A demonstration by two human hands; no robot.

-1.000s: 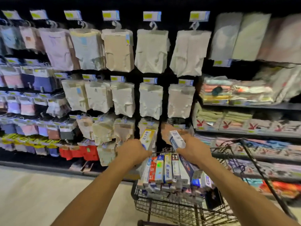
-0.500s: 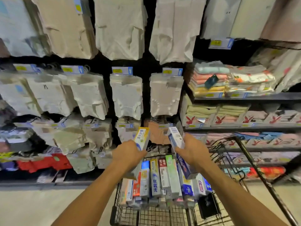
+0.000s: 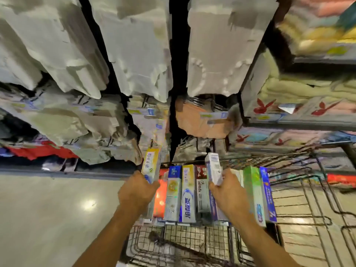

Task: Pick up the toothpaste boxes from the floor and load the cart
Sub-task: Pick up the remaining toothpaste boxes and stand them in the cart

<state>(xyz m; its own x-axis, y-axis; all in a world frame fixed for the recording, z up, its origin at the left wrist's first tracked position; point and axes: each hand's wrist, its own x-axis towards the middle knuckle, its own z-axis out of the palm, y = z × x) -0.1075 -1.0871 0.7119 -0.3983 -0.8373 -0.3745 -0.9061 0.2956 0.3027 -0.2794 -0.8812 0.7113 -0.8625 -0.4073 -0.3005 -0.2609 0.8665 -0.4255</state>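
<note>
1. Head view: my left grip (image 3: 137,191) is closed around a yellow toothpaste box (image 3: 151,165), held upright over the wire cart (image 3: 192,245).
2. My right grip (image 3: 227,191) clasps a white toothpaste box (image 3: 213,167) above the row of boxes (image 3: 188,193) standing inside the cart.

Both bare forearms are reaching forward, roughly parallel. Left hand (image 3: 137,191) is gripping something, fingers curled, knuckles up. Right hand (image 3: 227,191) is doing likewise, thumb on the near side.

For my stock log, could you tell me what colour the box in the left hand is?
Yellow and white box in the left hand; head view.
</note>
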